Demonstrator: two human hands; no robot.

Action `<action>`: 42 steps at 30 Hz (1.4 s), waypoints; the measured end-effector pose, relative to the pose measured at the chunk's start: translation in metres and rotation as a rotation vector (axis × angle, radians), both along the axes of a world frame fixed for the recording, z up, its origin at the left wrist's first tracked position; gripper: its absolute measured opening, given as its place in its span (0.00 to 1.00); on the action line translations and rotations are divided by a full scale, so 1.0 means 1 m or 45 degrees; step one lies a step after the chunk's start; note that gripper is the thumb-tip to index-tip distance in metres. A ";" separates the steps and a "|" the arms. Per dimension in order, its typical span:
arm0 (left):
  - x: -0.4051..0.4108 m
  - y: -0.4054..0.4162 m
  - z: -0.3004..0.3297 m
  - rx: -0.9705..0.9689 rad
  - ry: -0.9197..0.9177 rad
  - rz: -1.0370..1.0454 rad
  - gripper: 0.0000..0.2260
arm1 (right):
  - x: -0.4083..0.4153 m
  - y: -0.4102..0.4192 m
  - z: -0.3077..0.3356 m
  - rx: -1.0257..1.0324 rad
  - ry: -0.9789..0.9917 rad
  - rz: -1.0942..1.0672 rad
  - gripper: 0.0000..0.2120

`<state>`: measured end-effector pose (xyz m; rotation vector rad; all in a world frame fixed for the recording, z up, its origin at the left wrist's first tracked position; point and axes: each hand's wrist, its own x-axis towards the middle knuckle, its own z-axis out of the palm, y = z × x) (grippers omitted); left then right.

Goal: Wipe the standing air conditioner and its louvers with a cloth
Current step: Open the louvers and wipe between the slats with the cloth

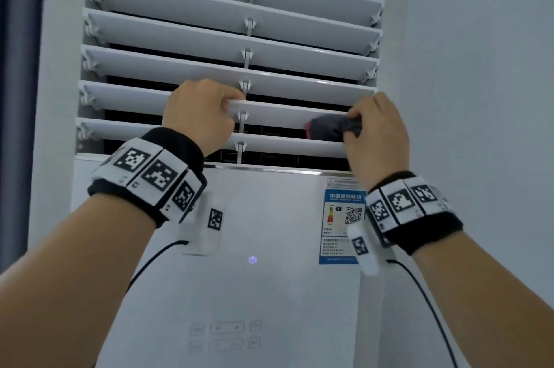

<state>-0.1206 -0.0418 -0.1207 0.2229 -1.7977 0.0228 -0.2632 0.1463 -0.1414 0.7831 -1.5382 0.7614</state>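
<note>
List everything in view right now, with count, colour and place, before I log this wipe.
Standing air conditioner: one, white, centre, against the wall.
Louvers: seven visible, white, stacked across the upper half.
Cloth: one, dark grey with a pink edge, on the second louver from the bottom, right end.
Energy label: one, blue and white, front panel, right.
Power light: one, bluish, panel centre.
Curtain: one, dark, far left.
Wall: pale grey, right.
Left hand: grips the same louver.
Right hand: holds the cloth.

A pale grey wall is seen to the right, and a dark curtain is seen along the left edge.
</note>
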 end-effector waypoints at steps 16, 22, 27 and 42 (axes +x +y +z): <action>0.011 -0.003 0.005 -0.016 -0.211 -0.056 0.16 | 0.003 0.001 -0.002 0.024 -0.021 0.096 0.10; 0.047 0.004 0.004 -0.174 -0.231 -0.378 0.12 | 0.075 -0.035 -0.014 0.062 0.130 0.458 0.11; 0.087 -0.001 -0.024 -0.073 -0.403 -0.763 0.14 | 0.128 -0.077 -0.027 0.050 0.077 0.766 0.08; 0.098 -0.068 -0.056 -0.152 -0.069 -0.246 0.11 | 0.070 -0.102 -0.029 0.236 -0.084 0.334 0.06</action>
